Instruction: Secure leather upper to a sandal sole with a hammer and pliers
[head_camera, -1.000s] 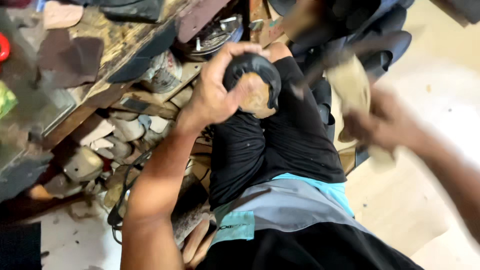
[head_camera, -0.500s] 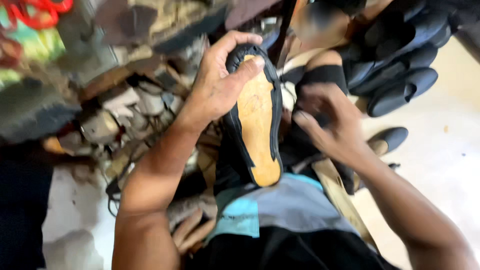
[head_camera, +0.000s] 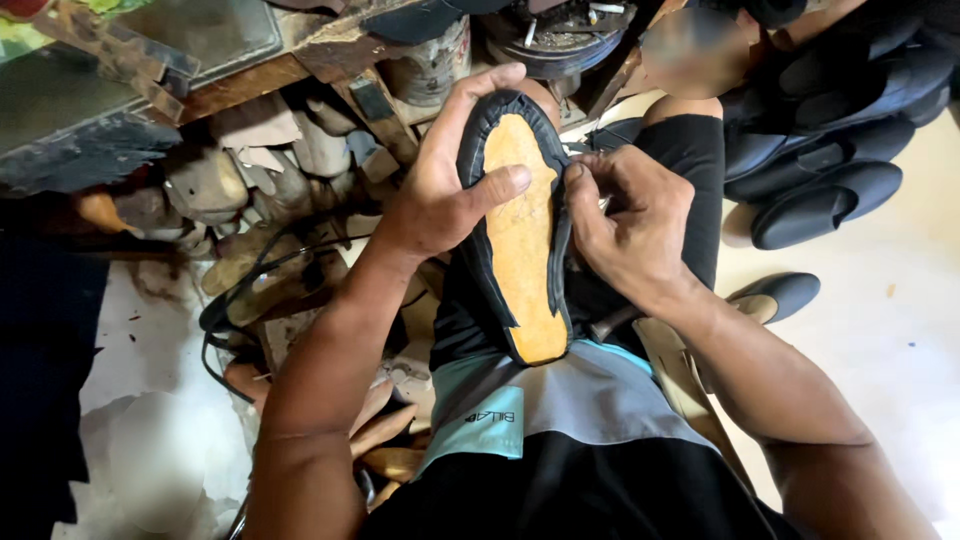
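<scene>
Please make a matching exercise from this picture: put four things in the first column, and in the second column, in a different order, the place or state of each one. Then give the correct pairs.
Column one:
1. left hand
2. right hand
3. unfinished shoe
4. finished black shoes

Column two:
A. lying in a pile on the pale floor, upper right
B. sole side up on the person's lap, tan insole showing
C. grips the shoe's toe end, thumb across the insole
D. pinches the black edge along the shoe's side

Pairs: 1-C, 2-D, 3-B, 4-A
</scene>
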